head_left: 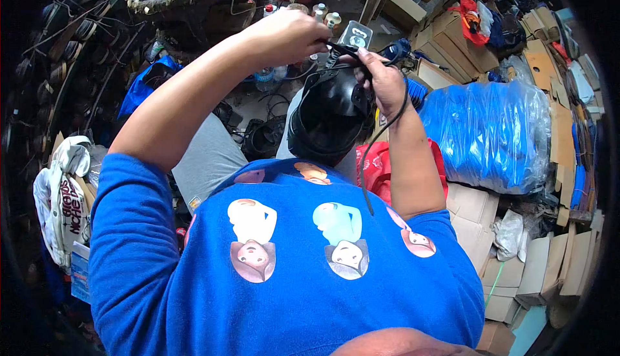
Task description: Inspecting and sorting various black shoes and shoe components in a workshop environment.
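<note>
A black cord (366, 156) is held between two bare hands, above a glossy black shell (326, 114) with a wide mouth; whether it is a boot or something else cannot be told. The shell is carried on the lap, over the thighs of grey trousers (210, 152), its mouth turned toward the waist. The cord is clenched in the left hand (294, 35), whose knuckles are turned upward. It is also pinched by the thumb and fingers of the right hand (384, 81), at the shell's right rim; whether the rim is gripped too cannot be told. The cord's loose tail is draped past the right forearm and ends over the blue shirt (278, 317).

The grip could be lost if the thin cord were pulled hard and slid through the fingers. The shell could be tipped off the lap by a sideways tug, since no firm support is seen. The loose tail could be snagged under the forearm or tangled.

Beside the right forearm, a red bag (378, 169) is seen, then a plastic-wrapped blue bundle (484, 136) and cardboard boxes (455, 40). Beyond the hands, bottles (332, 20) are grouped; at far left, a worktop (184, 9) is cluttered to its edge.
</note>
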{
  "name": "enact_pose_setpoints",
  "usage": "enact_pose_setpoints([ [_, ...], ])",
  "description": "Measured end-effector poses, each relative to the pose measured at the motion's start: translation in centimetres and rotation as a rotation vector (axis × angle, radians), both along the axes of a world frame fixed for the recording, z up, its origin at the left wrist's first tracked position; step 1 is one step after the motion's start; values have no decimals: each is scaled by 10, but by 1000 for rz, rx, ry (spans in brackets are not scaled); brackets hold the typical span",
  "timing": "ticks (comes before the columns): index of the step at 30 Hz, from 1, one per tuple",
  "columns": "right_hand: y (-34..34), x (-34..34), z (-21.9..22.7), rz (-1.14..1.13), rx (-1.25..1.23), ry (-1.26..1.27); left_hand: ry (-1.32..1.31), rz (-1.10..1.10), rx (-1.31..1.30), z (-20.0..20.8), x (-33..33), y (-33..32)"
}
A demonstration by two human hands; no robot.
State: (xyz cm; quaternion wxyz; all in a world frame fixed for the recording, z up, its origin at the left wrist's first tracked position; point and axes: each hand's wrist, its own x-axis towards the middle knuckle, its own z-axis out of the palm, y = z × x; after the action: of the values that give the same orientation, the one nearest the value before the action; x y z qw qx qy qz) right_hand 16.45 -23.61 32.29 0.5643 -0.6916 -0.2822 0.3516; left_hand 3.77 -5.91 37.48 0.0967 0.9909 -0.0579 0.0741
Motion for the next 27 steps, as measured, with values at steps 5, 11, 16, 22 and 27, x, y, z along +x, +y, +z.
enact_pose_setpoints([
  [5,-7,13,2,209,75,-191,80,-462,-263,5,-37,-14],
  [11,5,-1,-6,63,191,-1185,86,53,-1042,-36,29,1],
  [16,8,3,-16,-76,330,-1540,171,-70,-753,-51,61,-1],
  [22,-1,6,-20,-64,340,-1382,381,-150,-525,-28,74,-1],
  [27,-24,-5,-18,-128,553,-193,-151,-33,-368,-29,77,9],
])
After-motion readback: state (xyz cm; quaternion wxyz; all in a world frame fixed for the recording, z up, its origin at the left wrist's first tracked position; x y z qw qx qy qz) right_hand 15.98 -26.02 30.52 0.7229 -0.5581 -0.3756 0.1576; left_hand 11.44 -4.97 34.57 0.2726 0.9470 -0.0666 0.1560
